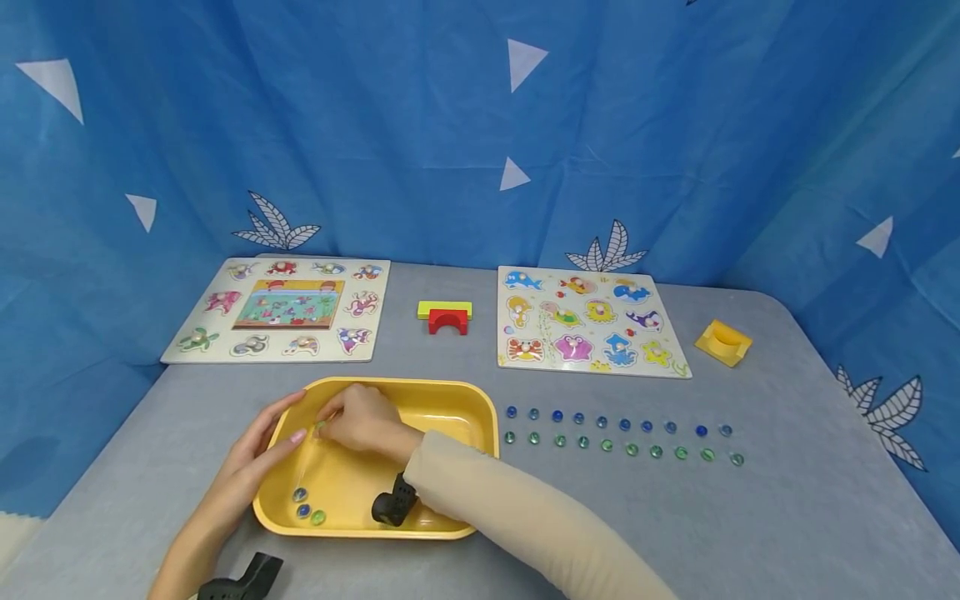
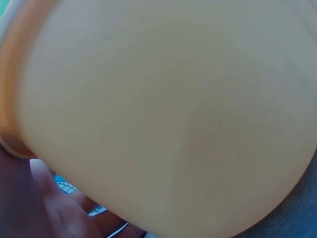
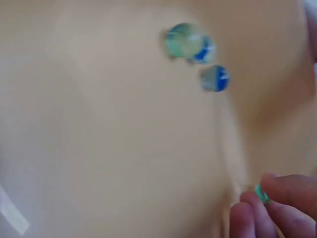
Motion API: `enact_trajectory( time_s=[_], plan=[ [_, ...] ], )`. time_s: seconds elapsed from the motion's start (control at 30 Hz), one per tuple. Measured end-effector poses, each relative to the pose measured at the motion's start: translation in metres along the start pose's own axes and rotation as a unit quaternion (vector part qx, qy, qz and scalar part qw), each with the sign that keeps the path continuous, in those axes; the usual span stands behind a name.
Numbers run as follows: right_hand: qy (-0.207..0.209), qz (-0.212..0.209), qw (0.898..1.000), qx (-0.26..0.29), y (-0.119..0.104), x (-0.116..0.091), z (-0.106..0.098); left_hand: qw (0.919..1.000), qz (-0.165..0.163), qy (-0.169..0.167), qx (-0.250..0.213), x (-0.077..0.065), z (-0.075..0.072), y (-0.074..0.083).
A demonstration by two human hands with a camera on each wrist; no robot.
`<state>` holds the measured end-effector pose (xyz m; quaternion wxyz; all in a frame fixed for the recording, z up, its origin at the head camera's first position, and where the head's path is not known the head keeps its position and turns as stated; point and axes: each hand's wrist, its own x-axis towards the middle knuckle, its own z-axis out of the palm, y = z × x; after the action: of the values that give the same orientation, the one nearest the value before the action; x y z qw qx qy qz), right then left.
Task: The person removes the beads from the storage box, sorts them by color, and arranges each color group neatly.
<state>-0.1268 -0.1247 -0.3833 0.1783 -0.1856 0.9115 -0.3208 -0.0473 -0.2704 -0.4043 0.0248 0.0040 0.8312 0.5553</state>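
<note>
A yellow tray (image 1: pixel 442 533) stands at the front left of the table. Over its left rim lies my left hand (image 1: pixel 243 471), thumb inside and fingers outside, gripping the wall; the left wrist view is filled mostly by the tray's outer side (image 2: pixel 168 99). Inside the far left of the tray, my right hand (image 1: pixel 363 419) pinches a green marble (image 3: pixel 262 193) between thumb and fingertips. Two blue marbles (image 1: pixel 300 494) and a green-tinted marble (image 1: pixel 318 517) rest in the tray's near left corner.
Right of the tray run a row of blue marbles (image 1: pixel 602 422) and a row of green marbles (image 1: pixel 607 446). Two picture puzzle boards (image 1: pixel 360 346) lie behind, with a red arch block (image 1: pixel 448 317) and a yellow-green block (image 1: pixel 427 308) between them. A yellow block (image 1: pixel 723 342) sits far right.
</note>
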Motion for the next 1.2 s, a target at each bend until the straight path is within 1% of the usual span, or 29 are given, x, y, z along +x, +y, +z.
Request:
enact_trajectory(
  time_s=[0.13,0.17,0.27,0.37,0.47,0.53,0.6,0.67,0.7,0.77,0.9,1.0,1.03,1.07,1.2],
  plan=[
    [-0.014,-0.011,0.999,0.047,0.000,-0.005,-0.010,1.0000,-0.001,-0.005,-0.006,0.000,0.000,0.000],
    [-0.018,-0.013,0.998,0.066,0.000,-0.007,-0.013,1.0000,-0.002,-0.006,-0.007,0.000,-0.001,0.000],
    [-0.035,-0.018,0.991,0.124,0.001,-0.012,-0.027,1.0000,-0.005,-0.004,-0.004,0.000,-0.001,0.000],
    [-0.047,-0.027,0.982,0.183,0.007,-0.017,-0.044,0.9999,-0.012,-0.001,0.002,0.000,0.000,0.001],
    [-0.053,-0.054,0.972,0.221,0.019,-0.023,-0.065,0.9999,-0.012,0.002,0.004,0.001,0.000,0.000],
    [-0.054,-0.082,0.965,0.242,0.030,-0.027,-0.080,0.9999,-0.009,0.005,0.006,0.001,0.000,0.000],
    [-0.051,-0.113,0.959,0.254,0.044,-0.031,-0.095,1.0000,-0.002,0.006,0.003,0.001,0.000,-0.001],
    [-0.041,-0.135,0.956,0.258,0.060,-0.038,-0.111,1.0000,0.001,0.006,0.004,0.000,0.000,-0.001],
    [-0.031,-0.144,0.955,0.258,0.069,-0.042,-0.118,1.0000,0.003,0.006,0.004,0.000,0.000,-0.001],
    [-0.007,-0.144,0.956,0.255,0.089,-0.053,-0.135,1.0000,0.003,0.006,0.004,0.001,0.000,-0.001],
    [0.059,-0.114,0.961,0.245,0.134,-0.081,-0.167,0.9999,0.000,0.009,0.006,0.002,0.001,-0.001],
    [0.119,-0.087,0.962,0.232,0.174,-0.104,-0.185,0.9999,-0.008,0.010,0.008,0.002,0.002,0.000],
    [0.135,-0.080,0.962,0.224,0.190,-0.111,-0.189,0.9998,-0.011,0.010,0.009,0.002,0.002,0.000],
    [0.153,-0.076,0.960,0.221,0.212,-0.117,-0.192,0.9998,-0.012,0.009,0.011,0.001,0.002,0.000],
    [0.215,-0.030,0.958,0.188,0.304,-0.144,-0.197,1.0000,-0.003,0.008,0.005,0.001,0.001,0.001]
  ],
)
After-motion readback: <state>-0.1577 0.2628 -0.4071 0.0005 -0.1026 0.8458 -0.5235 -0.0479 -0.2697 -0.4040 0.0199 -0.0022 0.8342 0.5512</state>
